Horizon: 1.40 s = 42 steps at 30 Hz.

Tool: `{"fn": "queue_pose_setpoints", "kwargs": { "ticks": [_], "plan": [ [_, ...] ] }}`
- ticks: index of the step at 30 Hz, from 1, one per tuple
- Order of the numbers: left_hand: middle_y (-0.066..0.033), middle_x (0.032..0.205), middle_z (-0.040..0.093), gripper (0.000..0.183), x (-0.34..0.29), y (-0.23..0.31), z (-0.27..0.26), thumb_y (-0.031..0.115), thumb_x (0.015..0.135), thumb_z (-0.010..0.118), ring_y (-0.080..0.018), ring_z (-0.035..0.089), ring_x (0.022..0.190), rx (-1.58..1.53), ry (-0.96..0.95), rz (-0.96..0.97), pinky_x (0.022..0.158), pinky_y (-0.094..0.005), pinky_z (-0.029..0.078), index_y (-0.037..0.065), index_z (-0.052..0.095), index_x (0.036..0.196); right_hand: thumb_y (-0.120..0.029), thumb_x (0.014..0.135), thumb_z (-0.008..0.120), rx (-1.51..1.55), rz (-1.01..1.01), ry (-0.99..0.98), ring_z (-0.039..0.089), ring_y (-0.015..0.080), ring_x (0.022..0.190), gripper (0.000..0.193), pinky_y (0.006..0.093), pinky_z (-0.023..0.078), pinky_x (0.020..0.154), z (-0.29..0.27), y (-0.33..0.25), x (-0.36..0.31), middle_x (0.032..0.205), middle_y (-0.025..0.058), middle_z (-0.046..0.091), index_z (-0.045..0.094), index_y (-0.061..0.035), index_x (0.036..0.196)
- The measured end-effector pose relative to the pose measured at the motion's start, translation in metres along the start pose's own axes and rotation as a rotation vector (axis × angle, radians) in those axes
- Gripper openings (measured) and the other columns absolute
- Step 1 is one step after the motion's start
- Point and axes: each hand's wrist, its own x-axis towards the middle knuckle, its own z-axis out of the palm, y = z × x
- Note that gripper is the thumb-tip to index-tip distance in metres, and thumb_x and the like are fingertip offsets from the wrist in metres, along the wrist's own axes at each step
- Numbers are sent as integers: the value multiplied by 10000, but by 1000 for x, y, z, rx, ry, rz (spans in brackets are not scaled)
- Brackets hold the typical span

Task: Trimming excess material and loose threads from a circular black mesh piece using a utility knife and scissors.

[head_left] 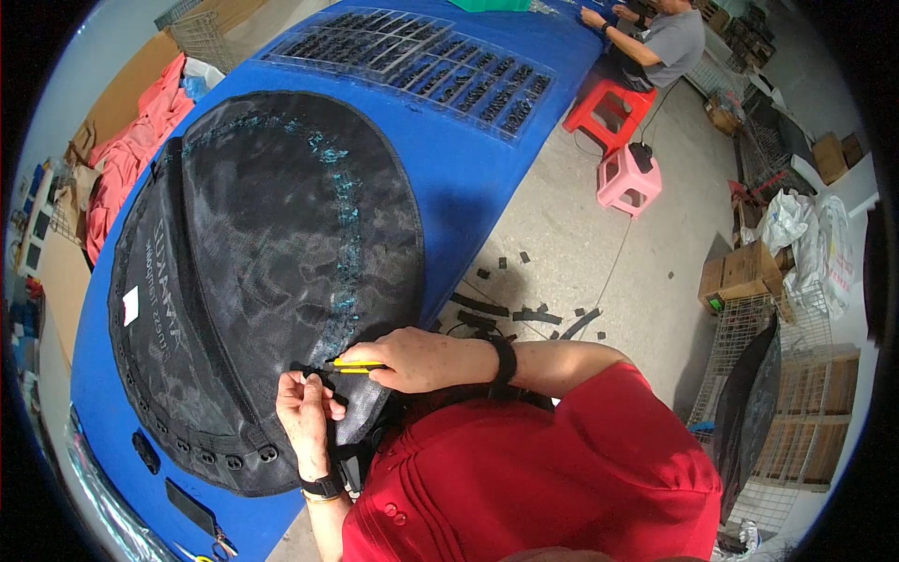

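Observation:
My right hand (412, 359) is closed around a small yellow-handled tool (358, 366), its dark tip pointing left; whether it is nippers or a knife I cannot tell. Just left of that tip, my left hand (307, 412) pinches a small black piece (316, 371) between thumb and fingers. Both hands are over the near edge of a large round black fabric bag (272, 215) lying flat on the blue table (473, 178). Turquoise flecks mark the bag in a curved band. A dark strip crosses it, and a row of round black fittings (208, 459) lines its near left rim.
Clear trays of small black parts (421, 61) lie at the table's far end. A phone (190, 506) and scissors (223, 546) sit near left. Black scraps (529, 314) litter the floor. Another person (670, 42) sits beyond the red stool (611, 112) and pink stool (629, 180).

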Motion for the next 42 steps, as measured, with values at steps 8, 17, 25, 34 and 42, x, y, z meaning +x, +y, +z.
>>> {"fn": "queue_pose_setpoints", "kwargs": {
  "ticks": [8, 17, 25, 34, 42],
  "plan": [
    [-61, 733, 638, 68, 0, 0, 0, 94, 1075, 591, -134, 586, 455, 25, 0, 8, 414, -268, 490, 60, 547, 1036, -113, 930, 612, -29, -27, 16, 712, 490, 915, 463, 601, 543, 818, 4, 6, 0, 971, 273, 739, 596, -81, 1391],
    [-60, 729, 639, 65, 2, -3, -2, 94, 1075, 593, -136, 587, 454, 25, -3, 8, 414, -272, 492, 63, 544, 1045, -119, 931, 616, -7, 7, 7, 714, 491, 930, 459, 598, 546, 826, 0, 3, -2, 1001, 280, 741, 608, -94, 1389],
    [-61, 731, 637, 63, 2, -3, -3, 92, 1077, 590, -138, 587, 457, 30, -6, 11, 417, -276, 493, 70, 541, 1043, -130, 943, 628, 2, 8, 1, 717, 483, 925, 439, 592, 544, 828, -3, -1, -3, 989, 273, 745, 609, -95, 1380],
    [-64, 735, 636, 63, 2, -3, -3, 85, 1075, 590, -140, 584, 455, 9, -11, 9, 415, -277, 493, 65, 541, 1041, -129, 939, 632, 2, 21, -2, 720, 482, 934, 437, 591, 546, 837, -2, 1, -3, 988, 275, 745, 613, -103, 1375],
    [-61, 732, 639, 51, 2, -3, -2, 78, 1076, 585, -140, 590, 458, 18, -5, 10, 415, -274, 491, 66, 544, 1048, -124, 970, 634, -68, 103, -97, 738, 428, 988, 493, 526, 584, 870, -8, -5, -3, 1139, 217, 757, 576, -105, 1459]
  ]
}}
